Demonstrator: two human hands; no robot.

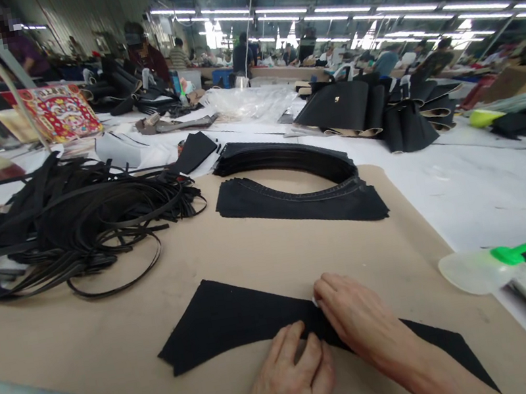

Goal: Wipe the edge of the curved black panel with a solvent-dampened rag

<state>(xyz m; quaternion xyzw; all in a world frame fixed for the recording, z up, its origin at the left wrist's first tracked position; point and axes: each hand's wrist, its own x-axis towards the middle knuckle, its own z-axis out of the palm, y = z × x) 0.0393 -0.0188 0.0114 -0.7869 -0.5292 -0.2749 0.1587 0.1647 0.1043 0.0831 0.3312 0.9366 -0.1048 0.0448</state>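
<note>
A broad white desk (493, 170) is filling the space before me, and a tan sheet (261, 250) is covering its near part. On the left a big heap of black straps (71, 214) is sprawling over the sheet's edge. Beyond the hands, two stacks of curved black pieces (302, 209) are sitting with their hollow sides facing each other.

Nearer, one long black piece of cloth (228, 326) is lying flat on the tan sheet, right under both hands. Its long axis is running crosswise to the person, slanting from far left to near right, and its hollow edge is facing the body. The wide left end is lying free; the right part is passing beneath the right forearm.

The left hand (293, 372) is resting at the near, curved edge, around the middle, its fingers bent. The right hand (353, 306) is touching the far edge, a little further right, so the narrow waist is lying between the two. The right grip is bunching its fingertips together, with a tiny white bit (316, 302) showing beside them. Whether either grip is clamping the cloth, I cannot tell.
</note>
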